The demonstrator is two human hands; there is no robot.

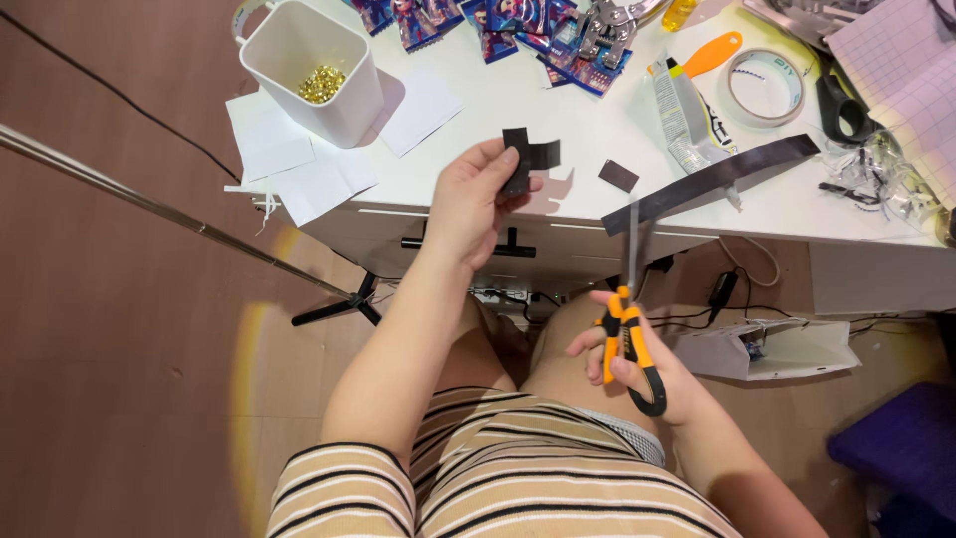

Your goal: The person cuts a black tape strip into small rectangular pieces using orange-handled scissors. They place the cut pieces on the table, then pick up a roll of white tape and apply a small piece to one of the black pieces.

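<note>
My left hand (pixel 476 199) is raised over the front edge of the white desk (pixel 558 115) and pinches small dark rectangular pieces (pixel 528 157) between thumb and fingers. My right hand (pixel 637 364) is lower, above my lap, and grips orange-and-black scissors (pixel 629 334) with the blades pointing up. The blade tips reach the near end of a long dark strip (pixel 712 179) that lies slantwise on the desk and overhangs its edge. One more small dark piece (pixel 618 176) lies on the desk between my hands.
A white bin with gold beads (pixel 317 75) stands at the back left on paper sheets (pixel 299 164). Colourful packets (pixel 498 25), a tape roll (pixel 765 85), an orange-handled tool (pixel 709 55) and black scissors (pixel 841 105) lie farther back. A stand pole (pixel 179 219) crosses the floor at left.
</note>
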